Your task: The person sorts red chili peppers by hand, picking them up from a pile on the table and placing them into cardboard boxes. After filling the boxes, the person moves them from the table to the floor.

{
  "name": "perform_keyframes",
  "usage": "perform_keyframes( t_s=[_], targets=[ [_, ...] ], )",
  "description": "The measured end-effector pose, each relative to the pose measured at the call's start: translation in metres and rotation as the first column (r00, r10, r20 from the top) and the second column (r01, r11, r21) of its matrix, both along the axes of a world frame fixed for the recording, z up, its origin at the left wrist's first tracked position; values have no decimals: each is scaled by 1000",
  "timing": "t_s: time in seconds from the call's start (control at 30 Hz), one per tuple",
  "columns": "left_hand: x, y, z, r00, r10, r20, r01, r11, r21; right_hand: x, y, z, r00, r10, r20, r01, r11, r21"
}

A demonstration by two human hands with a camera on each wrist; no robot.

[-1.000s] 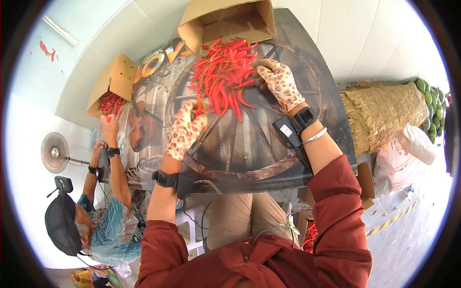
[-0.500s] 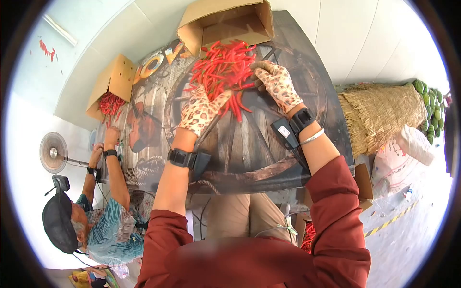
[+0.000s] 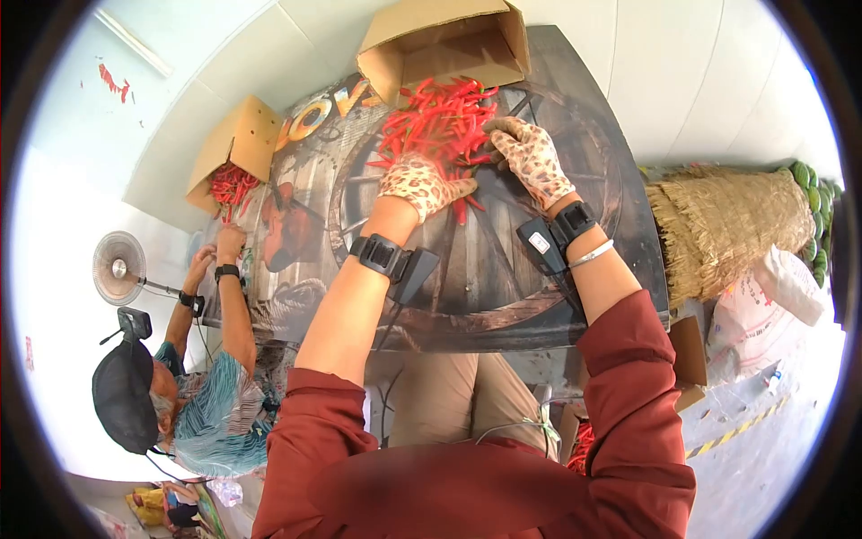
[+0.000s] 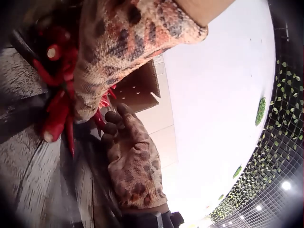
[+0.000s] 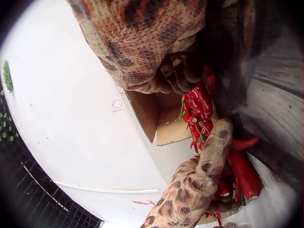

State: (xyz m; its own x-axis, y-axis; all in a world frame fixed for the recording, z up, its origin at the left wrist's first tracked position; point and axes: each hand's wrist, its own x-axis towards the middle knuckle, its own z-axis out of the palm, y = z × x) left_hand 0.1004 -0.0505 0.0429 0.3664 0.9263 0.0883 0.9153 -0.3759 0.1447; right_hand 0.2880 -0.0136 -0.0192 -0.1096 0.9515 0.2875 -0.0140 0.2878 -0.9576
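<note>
A heap of red chilies (image 3: 444, 117) lies on the printed tabletop (image 3: 503, 301). My left hand (image 3: 420, 185), in a leopard-print glove, reaches over the near side of the heap, thumb straight and pointing right. In the right wrist view, chilies (image 5: 244, 173) show beneath the spread thumb of the left hand (image 5: 190, 187); its other fingers are mostly hidden. My right hand (image 3: 532, 162), gloved alike, stays at the heap's right edge. Seen from the left wrist, the right hand (image 4: 137, 166) has loosely bent fingers, dark at the tips, and no chili shows between them.
An open cardboard box (image 3: 382, 67) lies on its side behind the heap. Another box (image 3: 256, 135) with chilies stands at the left, where a second person (image 3: 220, 395) works. A fan (image 3: 118, 268) is beyond. Straw matting (image 3: 727, 229) and a white sack (image 3: 745, 323) are right.
My left hand lifted away from its spot left of the heap, opened out, then moved right over the near chilies, covering several. The right hand has barely moved.
</note>
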Motion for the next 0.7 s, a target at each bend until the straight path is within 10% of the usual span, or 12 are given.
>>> perform_keyframes(
  t_s=[0.17,0.7],
  targets=[
    [-1,-8,3,944,285,-164,-299,952,-65,0,-1,-1,1000,-26,9,26,1000,-18],
    [-30,5,-4,943,326,-67,-331,940,-87,1,-6,5,999,11,-35,-13,998,-63]
  ],
)
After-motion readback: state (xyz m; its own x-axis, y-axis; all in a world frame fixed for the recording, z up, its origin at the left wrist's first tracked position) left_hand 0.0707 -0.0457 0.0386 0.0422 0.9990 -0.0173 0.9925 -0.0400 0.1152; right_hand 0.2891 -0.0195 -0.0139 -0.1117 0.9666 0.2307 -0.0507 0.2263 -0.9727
